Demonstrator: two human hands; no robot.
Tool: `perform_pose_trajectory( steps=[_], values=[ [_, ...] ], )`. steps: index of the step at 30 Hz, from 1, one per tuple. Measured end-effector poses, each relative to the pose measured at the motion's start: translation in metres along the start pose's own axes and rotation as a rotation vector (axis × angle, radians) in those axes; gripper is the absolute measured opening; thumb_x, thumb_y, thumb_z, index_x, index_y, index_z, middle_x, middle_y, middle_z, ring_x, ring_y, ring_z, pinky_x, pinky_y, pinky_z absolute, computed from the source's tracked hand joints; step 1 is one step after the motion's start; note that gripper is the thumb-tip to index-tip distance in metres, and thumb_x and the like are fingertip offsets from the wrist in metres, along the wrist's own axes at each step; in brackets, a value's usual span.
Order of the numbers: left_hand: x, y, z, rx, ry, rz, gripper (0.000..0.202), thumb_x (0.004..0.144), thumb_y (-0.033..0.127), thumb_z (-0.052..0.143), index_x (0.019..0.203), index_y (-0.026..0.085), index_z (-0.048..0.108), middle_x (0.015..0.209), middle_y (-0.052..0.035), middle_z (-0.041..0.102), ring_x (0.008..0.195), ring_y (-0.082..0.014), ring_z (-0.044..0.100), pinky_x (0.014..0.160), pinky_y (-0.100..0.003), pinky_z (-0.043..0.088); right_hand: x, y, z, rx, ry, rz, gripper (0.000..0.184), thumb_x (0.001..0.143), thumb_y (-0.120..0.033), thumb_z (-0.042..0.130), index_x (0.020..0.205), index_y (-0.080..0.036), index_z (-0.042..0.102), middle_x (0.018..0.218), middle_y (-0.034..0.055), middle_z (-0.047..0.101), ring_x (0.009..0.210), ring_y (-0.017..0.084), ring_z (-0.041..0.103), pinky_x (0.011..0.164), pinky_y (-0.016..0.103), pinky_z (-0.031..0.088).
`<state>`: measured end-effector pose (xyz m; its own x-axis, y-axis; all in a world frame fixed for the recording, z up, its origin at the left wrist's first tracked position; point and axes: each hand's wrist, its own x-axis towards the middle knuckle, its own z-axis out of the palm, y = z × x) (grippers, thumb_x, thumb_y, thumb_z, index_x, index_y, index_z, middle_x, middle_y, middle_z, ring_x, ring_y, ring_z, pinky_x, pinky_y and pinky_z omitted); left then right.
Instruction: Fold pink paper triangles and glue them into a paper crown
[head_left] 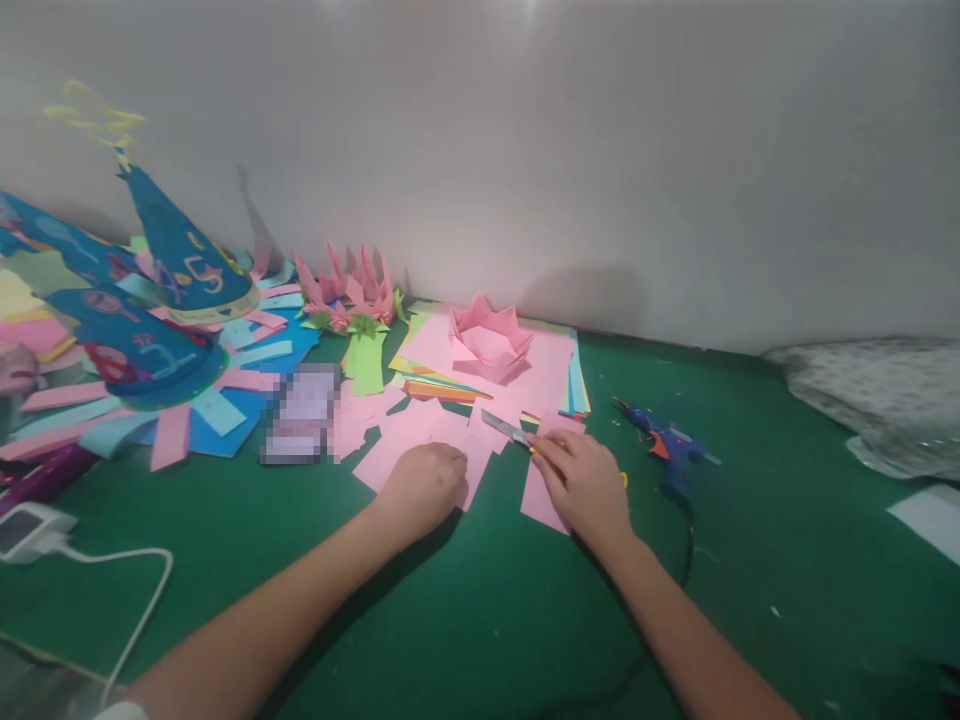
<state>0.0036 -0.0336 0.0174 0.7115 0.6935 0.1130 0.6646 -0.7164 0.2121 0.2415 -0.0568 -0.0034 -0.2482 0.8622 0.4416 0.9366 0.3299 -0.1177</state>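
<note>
My left hand (424, 485) is closed, fingers curled at the edge of a piece of pink paper (397, 445); its fingertips are partly hidden. In my right hand (585, 485) is a cutting tool (506, 428) with a grey blade pointing left and yellow handle parts showing. Whether it is scissors or a knife I cannot tell. Under that hand lies another pink paper piece (544, 500). Smaller pink scraps (352, 425) spread to the left. Just behind the hands, a folded pink paper crown (491, 340) rests on a stack of coloured paper (427, 345).
Blue decorated cone hats (191, 250) and a pink flower crown (349, 290) stand at the left. A blurred-out phone-like rectangle (304, 412) lies nearby. To the right is a blue glue gun (667, 445) with a cord. A white cable (142, 553) crosses the green table (480, 640).
</note>
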Motion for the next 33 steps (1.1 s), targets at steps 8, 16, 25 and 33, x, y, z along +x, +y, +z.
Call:
perform_pose_trajectory(
  steps=[8, 16, 25, 33],
  values=[
    [0.002, 0.001, 0.003, -0.02, 0.087, 0.035, 0.022, 0.081, 0.007, 0.042, 0.085, 0.013, 0.062, 0.082, -0.009, 0.06, 0.078, -0.0198, 0.055, 0.071, -0.034, 0.048, 0.005, 0.003, -0.01, 0.037, 0.09, 0.135, 0.034, 0.081, -0.04, 0.055, 0.108, -0.019, 0.061, 0.108, 0.011, 0.059, 0.094, 0.027, 0.053, 0.081, 0.04, 0.041],
    [0.006, 0.0, 0.013, -0.042, 0.113, 0.139, 0.033, 0.088, 0.008, 0.037, 0.118, 0.012, 0.051, 0.121, -0.0127, 0.054, 0.098, -0.0211, 0.051, 0.084, -0.037, 0.043, 0.002, 0.015, -0.002, 0.125, 0.082, 0.253, 0.031, 0.085, -0.042, 0.049, 0.1, -0.017, 0.058, 0.095, 0.0111, 0.065, 0.088, 0.026, 0.057, 0.076, 0.04, 0.043],
    [0.006, -0.001, 0.014, -0.003, 0.064, 0.119, 0.044, 0.085, 0.011, 0.041, 0.129, 0.012, 0.044, 0.138, -0.0099, 0.044, 0.09, -0.0194, 0.049, 0.082, -0.035, 0.039, 0.006, 0.005, -0.017, 0.064, 0.212, 0.225, 0.035, 0.091, -0.024, 0.035, 0.12, -0.019, 0.054, 0.118, 0.011, 0.057, 0.106, 0.026, 0.051, 0.089, 0.042, 0.036],
    [0.007, -0.002, 0.013, -0.016, 0.058, 0.136, 0.046, 0.083, 0.011, 0.044, 0.129, 0.009, 0.045, 0.139, -0.0112, 0.043, 0.094, -0.0209, 0.048, 0.08, -0.035, 0.039, 0.003, 0.024, -0.006, 0.255, 0.117, 0.501, 0.04, 0.078, -0.034, 0.053, 0.113, -0.015, 0.051, 0.08, 0.0065, 0.064, 0.063, 0.02, 0.056, 0.056, 0.031, 0.042]
  ],
)
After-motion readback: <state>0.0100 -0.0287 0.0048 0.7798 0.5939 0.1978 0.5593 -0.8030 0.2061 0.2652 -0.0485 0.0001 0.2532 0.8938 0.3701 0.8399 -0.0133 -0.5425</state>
